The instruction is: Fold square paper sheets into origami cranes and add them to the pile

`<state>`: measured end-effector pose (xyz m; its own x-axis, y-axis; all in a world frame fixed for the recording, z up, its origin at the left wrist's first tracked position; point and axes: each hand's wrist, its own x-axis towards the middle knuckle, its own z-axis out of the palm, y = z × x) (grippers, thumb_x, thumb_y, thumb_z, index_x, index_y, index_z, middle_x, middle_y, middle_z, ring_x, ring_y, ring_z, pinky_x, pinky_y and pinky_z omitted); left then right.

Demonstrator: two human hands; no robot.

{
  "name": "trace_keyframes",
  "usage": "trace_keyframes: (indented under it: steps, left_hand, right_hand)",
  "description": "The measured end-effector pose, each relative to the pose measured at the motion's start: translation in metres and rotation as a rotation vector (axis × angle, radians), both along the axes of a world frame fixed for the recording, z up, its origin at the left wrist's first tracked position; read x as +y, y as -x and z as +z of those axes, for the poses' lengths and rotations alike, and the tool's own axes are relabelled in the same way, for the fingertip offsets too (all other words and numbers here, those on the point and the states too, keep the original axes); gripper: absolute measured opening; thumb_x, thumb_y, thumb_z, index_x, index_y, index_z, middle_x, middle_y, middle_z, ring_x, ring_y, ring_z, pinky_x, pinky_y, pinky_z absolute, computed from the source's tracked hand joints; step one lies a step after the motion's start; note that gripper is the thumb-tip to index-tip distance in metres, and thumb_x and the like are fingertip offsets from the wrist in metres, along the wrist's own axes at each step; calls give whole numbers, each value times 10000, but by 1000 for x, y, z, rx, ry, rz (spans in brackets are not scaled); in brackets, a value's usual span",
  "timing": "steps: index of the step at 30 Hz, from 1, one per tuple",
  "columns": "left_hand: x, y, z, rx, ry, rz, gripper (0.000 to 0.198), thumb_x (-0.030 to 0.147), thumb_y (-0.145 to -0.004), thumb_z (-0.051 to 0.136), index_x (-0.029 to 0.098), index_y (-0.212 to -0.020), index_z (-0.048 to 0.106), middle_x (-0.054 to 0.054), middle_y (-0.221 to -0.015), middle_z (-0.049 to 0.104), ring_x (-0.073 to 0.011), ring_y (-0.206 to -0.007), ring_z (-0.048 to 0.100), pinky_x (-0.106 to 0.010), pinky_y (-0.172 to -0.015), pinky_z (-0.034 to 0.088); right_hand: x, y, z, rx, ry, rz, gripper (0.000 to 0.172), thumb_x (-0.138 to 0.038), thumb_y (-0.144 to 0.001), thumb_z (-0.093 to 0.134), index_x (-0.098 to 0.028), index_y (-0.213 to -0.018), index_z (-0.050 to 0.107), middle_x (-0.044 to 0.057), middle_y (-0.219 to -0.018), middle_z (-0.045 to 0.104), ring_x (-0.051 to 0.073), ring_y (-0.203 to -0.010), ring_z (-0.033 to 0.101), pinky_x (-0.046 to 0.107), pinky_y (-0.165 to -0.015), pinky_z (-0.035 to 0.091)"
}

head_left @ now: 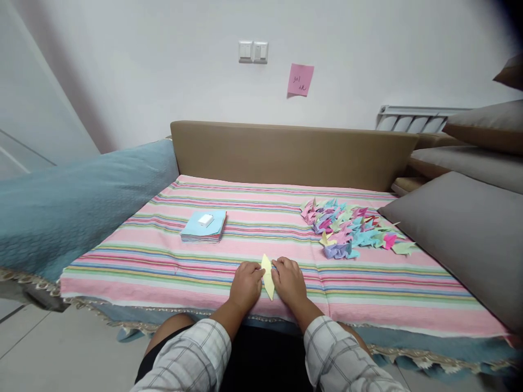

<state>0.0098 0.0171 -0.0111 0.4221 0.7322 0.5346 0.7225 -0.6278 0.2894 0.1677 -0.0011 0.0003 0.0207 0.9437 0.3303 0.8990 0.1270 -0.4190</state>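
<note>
- Our left hand and right hand each pinch one side of a narrow yellow folded paper, held between them on the striped cloth near its front edge.
- Risk, in our judgement: the soft cloth gives under pressure, so a crease could wander or the paper slip.
- Farther out: stack of paper squares to the left, pile of folded cranes to the right beside a grey cushion, pink sticky note on the wall.

Both arms wear sleeves of pale cloth crossed by thin grey checks. The left sleeve ends partway up the forearm behind the left grip, and the right sleeve ends likewise behind the right grip. Between the sleeves, nearer the body, a black garment covers the lap.
</note>
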Motion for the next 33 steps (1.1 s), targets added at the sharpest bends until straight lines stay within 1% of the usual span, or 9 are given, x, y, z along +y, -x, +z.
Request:
trace_keyframes:
  steps: [7, 11, 15, 17, 19, 22, 26, 30, 33]
  left_hand:
    - [3, 1, 0, -85, 21, -24, 316, 27, -717, 502, 189, -896, 707, -67, -900, 659, -212, -874, 522, -367, -822, 446]
    - [3, 0, 4, -154, 117, -18, 307, 34, -705, 504, 188, -882, 702, -64, -901, 668, -210, -889, 536, -368, -844, 426]
    - [3, 1, 12, -220, 206, 1, 210, 161, -809, 490, 192, -834, 696, -47, -860, 688, -196, -865, 568, -360, -847, 408]
    - [3, 2, 15, -246, 240, 10, 249, 268, -865, 461, 205, -802, 694, -28, -828, 699, -184, -837, 584, -343, -827, 410]
    - [4, 2, 18, -282, 283, 25, 290, 357, -874, 463, 216, -772, 695, -13, -811, 708, -178, -828, 597, -323, -810, 415]
    - [5, 3, 17, -342, 348, 62, 276, 432, -820, 538, 221, -748, 700, -4, -791, 710, -180, -827, 606, -296, -781, 428]
    - [6, 3, 15, -405, 421, 95, 239, 447, -726, 639, 218, -742, 707, -5, -763, 702, -186, -803, 605, -283, -742, 437]
    - [6, 2, 14, -469, 476, 93, 217, 413, -704, 642, 208, -728, 708, -11, -748, 696, -187, -787, 600, -282, -736, 436]
    - [8, 2, 15, -531, 529, 66, 233, 405, -719, 606, 193, -681, 698, -10, -693, 679, -175, -736, 595, -266, -698, 436]
  right_hand:
    - [4, -1, 6, 123, 57, 17, 241, -262, -844, 495, -261, -1009, 671, 30, -1114, 620, 200, -1030, 507, 311, -899, 360]
    - [4, 4, 10, 258, 80, 54, 240, -227, -818, 493, -262, -995, 651, 2, -926, 684, 176, -908, 576, 294, -829, 398]
    - [6, 10, 5, 510, 111, 100, 236, -261, -806, 495, -229, -1003, 621, -5, -827, 689, 151, -744, 620, 265, -716, 452]
    - [7, 11, 0, 634, 108, 120, 261, -320, -808, 505, -218, -1024, 609, 1, -830, 690, 153, -717, 628, 265, -680, 472]
    - [8, 11, -5, 705, 82, 150, 275, -363, -815, 503, -211, -1013, 619, 16, -845, 693, 168, -743, 634, 279, -686, 485]
    - [7, 8, -9, 681, 28, 187, 241, -353, -822, 505, -219, -954, 657, 33, -889, 693, 194, -838, 625, 314, -763, 483]
    - [4, 6, -8, 599, -40, 232, 225, -298, -809, 536, -238, -970, 681, 41, -948, 687, 214, -934, 592, 354, -843, 453]
    - [4, 4, -8, 577, -105, 304, 208, -272, -818, 531, -247, -949, 691, 39, -965, 681, 207, -954, 578, 364, -882, 433]
    - [5, 4, -10, 599, -131, 317, 189, -266, -814, 530, -240, -910, 691, 44, -944, 668, 204, -950, 575, 361, -881, 436]
